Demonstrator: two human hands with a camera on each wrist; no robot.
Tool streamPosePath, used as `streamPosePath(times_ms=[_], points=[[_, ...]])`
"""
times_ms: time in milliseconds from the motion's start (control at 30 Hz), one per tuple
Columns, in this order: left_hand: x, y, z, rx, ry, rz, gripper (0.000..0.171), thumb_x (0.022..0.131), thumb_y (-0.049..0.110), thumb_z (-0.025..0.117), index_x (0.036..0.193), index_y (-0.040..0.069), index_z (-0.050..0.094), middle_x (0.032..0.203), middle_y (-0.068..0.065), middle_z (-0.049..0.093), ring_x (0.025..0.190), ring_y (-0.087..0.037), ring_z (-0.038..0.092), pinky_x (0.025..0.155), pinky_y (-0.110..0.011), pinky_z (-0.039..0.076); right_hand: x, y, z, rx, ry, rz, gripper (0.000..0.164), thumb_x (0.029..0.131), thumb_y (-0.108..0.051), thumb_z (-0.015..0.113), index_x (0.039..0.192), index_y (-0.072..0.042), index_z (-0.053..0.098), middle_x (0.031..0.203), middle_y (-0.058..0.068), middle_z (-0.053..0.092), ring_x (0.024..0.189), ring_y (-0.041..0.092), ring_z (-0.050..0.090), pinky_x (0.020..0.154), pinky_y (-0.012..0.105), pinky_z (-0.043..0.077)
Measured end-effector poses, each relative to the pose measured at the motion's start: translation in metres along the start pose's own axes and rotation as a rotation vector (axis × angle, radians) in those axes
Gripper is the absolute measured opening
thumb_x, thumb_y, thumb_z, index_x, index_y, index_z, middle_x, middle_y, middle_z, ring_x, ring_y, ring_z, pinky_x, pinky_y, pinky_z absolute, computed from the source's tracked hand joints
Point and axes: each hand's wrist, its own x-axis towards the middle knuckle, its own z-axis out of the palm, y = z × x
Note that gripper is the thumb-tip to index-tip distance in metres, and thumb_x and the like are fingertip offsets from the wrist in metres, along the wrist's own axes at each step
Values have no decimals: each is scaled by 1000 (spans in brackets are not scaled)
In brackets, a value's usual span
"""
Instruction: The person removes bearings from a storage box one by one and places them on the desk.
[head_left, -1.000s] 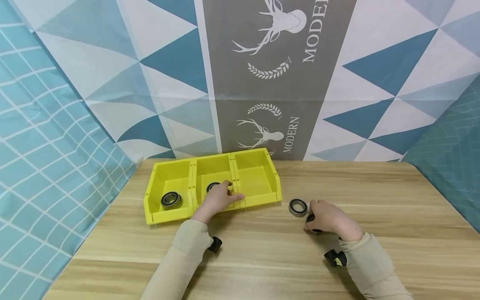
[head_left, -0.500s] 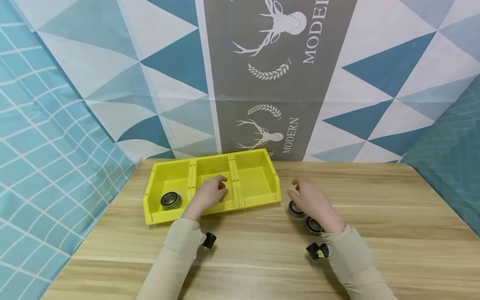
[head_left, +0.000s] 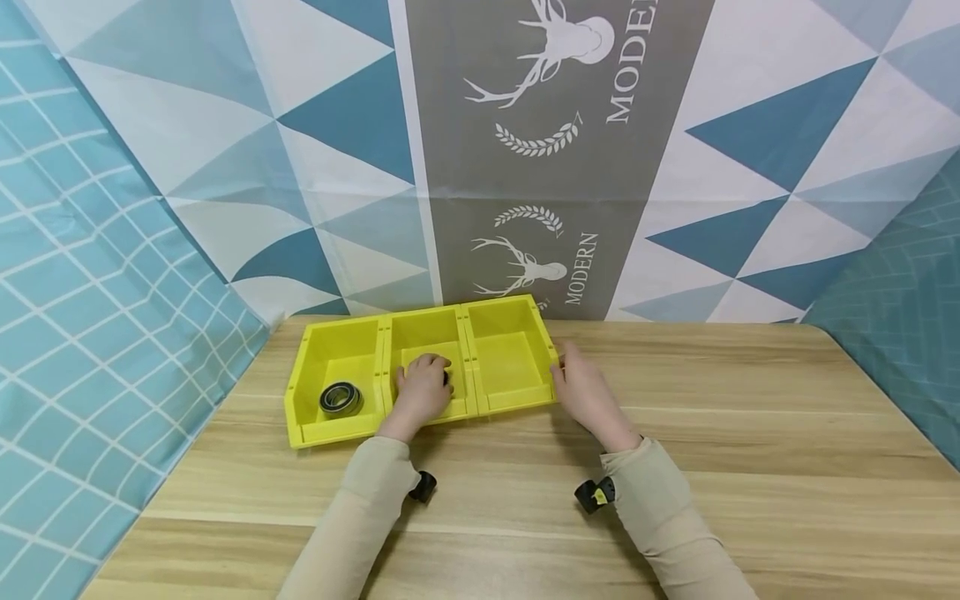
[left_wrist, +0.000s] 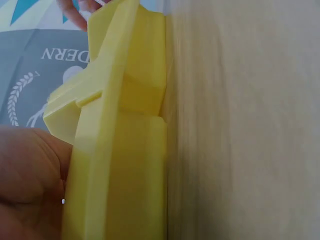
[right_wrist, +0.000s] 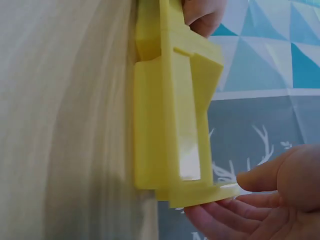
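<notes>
A yellow three-compartment parts bin (head_left: 517,400) stands on the table. My left hand (head_left: 423,392) reaches into its middle compartment, fingers curled over a dark bearing (head_left: 446,377) that is mostly hidden. In the left wrist view the bin wall covers those fingertips. With thumb and fingers on either side, my right hand (head_left: 585,392) pinches the right end wall of the bin, as the right wrist view shows. Stacked bearings (head_left: 341,399) lie in the left compartment. The right compartment shows a bare floor.
The wood-grain table (head_left: 750,467) extends to the right and in front of the bin. A patterned cloth backdrop (head_left: 750,167) rises behind it, and a blue checked cloth (head_left: 90,292) hangs on the left.
My right hand has let go of a bearing on the table and moved left to the bin's end wall. Two table bearings are now out of sight. My left hand stays around the middle compartment.
</notes>
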Motion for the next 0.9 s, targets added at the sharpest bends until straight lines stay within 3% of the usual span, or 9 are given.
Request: streamPosePath(times_ms=[133,300,567,900], points=[[-1,-1,1,-59,0,-35,37,89,12,54,125,2,51,131,-19,41,125,-39,32,98,-60,27,0,5,4,-8,-3,1,40,91,-7,50,128,4,40,102,19,63,85,26,62,69,37,50],[-1,-2,0,-79,14,-32,38,87,11,56,123,1,52,127,-21,42,121,-40,35,91,-55,36,1,8,6,-20,9,-15,41,89,-5,52,128,4,42,96,17,63,80,24,61,66,35,49],[0,-2,-2,-55,17,-38,39,83,13,63,120,4,55,121,-22,46,105,-41,47,87,-49,41,1,9,5,-27,-3,-5,38,89,-7,54,124,6,45,87,12,61,72,20,57,62,32,47],[1,-4,0,-57,25,-42,36,83,10,61,119,5,56,119,-20,48,101,-39,48,85,-47,42,3,16,6,-5,-23,-5,39,90,-9,55,125,6,45,85,10,58,69,18,52,61,30,44]])
